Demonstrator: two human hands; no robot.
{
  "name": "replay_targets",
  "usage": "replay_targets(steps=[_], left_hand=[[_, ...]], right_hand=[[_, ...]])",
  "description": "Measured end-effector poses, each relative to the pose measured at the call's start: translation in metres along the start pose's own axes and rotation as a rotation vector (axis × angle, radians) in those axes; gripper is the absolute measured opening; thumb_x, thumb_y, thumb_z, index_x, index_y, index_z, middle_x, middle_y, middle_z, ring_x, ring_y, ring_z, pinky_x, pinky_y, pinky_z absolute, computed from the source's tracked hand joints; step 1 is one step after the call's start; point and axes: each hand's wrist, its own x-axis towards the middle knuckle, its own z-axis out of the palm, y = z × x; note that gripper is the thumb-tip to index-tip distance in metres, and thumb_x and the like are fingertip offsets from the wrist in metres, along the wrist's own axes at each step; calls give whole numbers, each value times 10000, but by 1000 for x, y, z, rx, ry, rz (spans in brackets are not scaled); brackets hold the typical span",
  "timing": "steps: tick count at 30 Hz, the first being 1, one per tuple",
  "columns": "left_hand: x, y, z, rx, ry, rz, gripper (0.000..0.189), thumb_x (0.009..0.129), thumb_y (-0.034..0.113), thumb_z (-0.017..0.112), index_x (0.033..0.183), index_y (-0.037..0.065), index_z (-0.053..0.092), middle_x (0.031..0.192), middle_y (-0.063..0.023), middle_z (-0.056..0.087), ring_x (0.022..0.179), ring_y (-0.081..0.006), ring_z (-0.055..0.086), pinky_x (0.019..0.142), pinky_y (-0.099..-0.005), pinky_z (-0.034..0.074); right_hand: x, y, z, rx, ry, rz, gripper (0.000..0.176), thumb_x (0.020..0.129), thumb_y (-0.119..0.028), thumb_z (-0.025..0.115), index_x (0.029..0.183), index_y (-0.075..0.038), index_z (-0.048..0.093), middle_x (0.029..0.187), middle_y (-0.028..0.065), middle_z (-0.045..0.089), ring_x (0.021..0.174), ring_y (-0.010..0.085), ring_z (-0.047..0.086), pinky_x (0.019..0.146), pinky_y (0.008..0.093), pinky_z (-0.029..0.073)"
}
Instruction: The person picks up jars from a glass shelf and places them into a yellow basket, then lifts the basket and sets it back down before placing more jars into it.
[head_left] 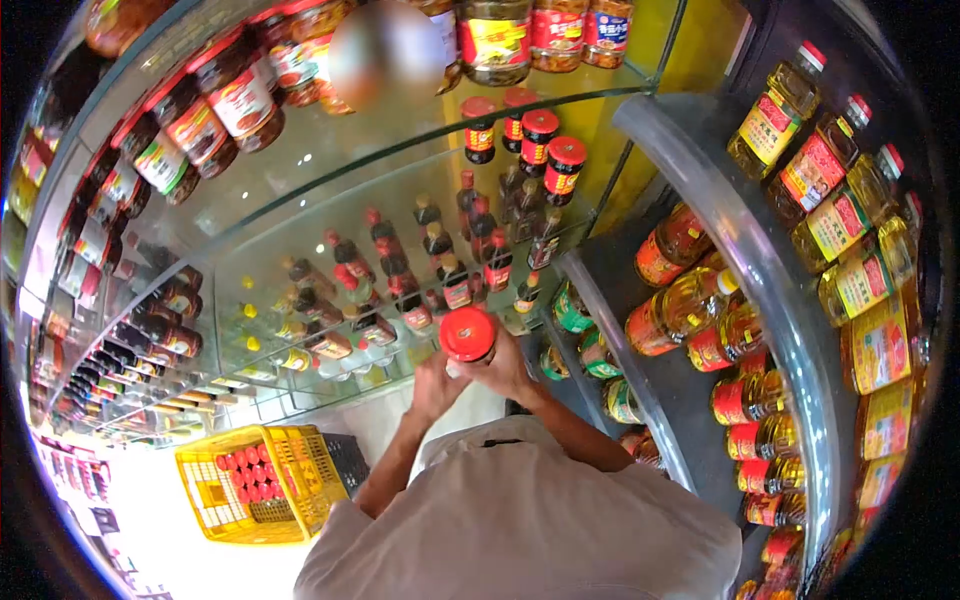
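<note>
A jar with a red lid [468, 333] is held upright in front of my chest, its lid facing the camera. My right hand [507, 368] wraps round the jar's right side. At the lower left of the same jar is my left hand [438, 385], its fingers closed near something small and whitish that I cannot make out. Beyond the hands, small dark sauce bottles [455, 283] stand in rows on a glass shelf. Several red-lidded jars [565, 170] are grouped on the glass shelf above them.
A yellow crate [215, 500] with red-lidded jars inside is at the lower left. Large oil bottles [665, 318] line the dark shelves on the right, behind a curved clear rail [760, 270]. More labelled jars [237, 95] fill the top glass shelf.
</note>
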Motion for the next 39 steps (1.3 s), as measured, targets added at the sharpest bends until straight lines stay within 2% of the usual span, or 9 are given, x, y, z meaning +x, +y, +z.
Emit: replay_targets(steps=[4, 10, 13, 16, 18, 20, 29, 35, 39], left_hand=[[-76, 1, -7, -192, -49, -307, 433, 732, 216, 778, 1083, 24, 612, 1003, -207, 665, 936, -356, 655, 785, -393, 514], [-168, -41, -11, -239, -250, -192, 497, 740, 198, 774, 1159, 36, 561, 1016, -202, 665, 937, -366, 655, 780, -406, 523], [-197, -42, -9, -614, -519, -359, 682, 781, 224, 761, 1341, 76, 401, 1169, -159, 617, 1077, -289, 621, 897, -381, 492], [-232, -29, -9, -838, -619, -354, 558, 767, 160, 781, 1259, 53, 539, 1219, -62, 605, 1137, -187, 561, 985, -363, 444], [-240, -24, -13, -810, -609, -270, 517, 784, 144, 764, 1250, 70, 551, 1212, -67, 609, 1123, -190, 570, 977, -364, 449], [-245, -20, -17, -630, -701, -126, 682, 789, 245, 757, 1352, 95, 401, 1190, -132, 611, 1106, -272, 606, 929, -377, 475], [-321, 25, -20, -247, -838, -224, 643, 782, 318, 754, 1306, 83, 465, 1147, -145, 627, 1054, -293, 627, 887, -364, 489], [-405, 66, -26, -547, -697, -210, 625, 778, 290, 755, 1296, 93, 467, 1072, -126, 658, 961, -275, 659, 840, -359, 510], [-469, 73, -29, -498, -729, -380, 697, 773, 282, 763, 1346, 101, 411, 1045, -138, 663, 922, -286, 668, 801, -361, 521]], right_hand=[[-57, 17, 41, -91, 5, 138, 668, 654, -292, 844, 1182, -23, 537, 1033, 111, 656, 937, 191, 634, 844, 331, 500], [-153, 22, 92, -136, -3, 270, 633, 648, -216, 853, 1172, -39, 544, 1038, 92, 650, 961, 176, 623, 858, 327, 497], [-196, 9, 104, -155, 35, 307, 625, 658, -210, 846, 1184, -48, 547, 1104, 128, 644, 1035, 220, 625, 900, 353, 496], [-236, -19, 119, -236, 141, 374, 635, 657, -219, 850, 1185, -45, 545, 1103, 133, 641, 1032, 223, 625, 897, 357, 496], [-252, -21, 126, -308, 184, 303, 604, 660, -175, 853, 1162, -30, 548, 1048, 103, 652, 957, 189, 635, 858, 333, 511], [-269, -25, 132, -225, 234, 320, 607, 672, -185, 849, 1171, -29, 540, 1060, 105, 646, 983, 193, 628, 879, 336, 502], [-364, -50, 139, -233, 168, 385, 701, 697, -313, 836, 1243, -24, 504, 1127, 155, 627, 1044, 256, 623, 907, 357, 501], [-443, -69, 144, -333, 216, 252, 627, 676, -299, 842, 1174, -26, 575, 1125, 149, 639, 1017, 264, 637, 866, 352, 513], [-488, -60, 158, -284, 165, 403, 558, 661, -284, 839, 1106, -26, 622, 1028, 142, 676, 963, 255, 657, 844, 355, 513]])
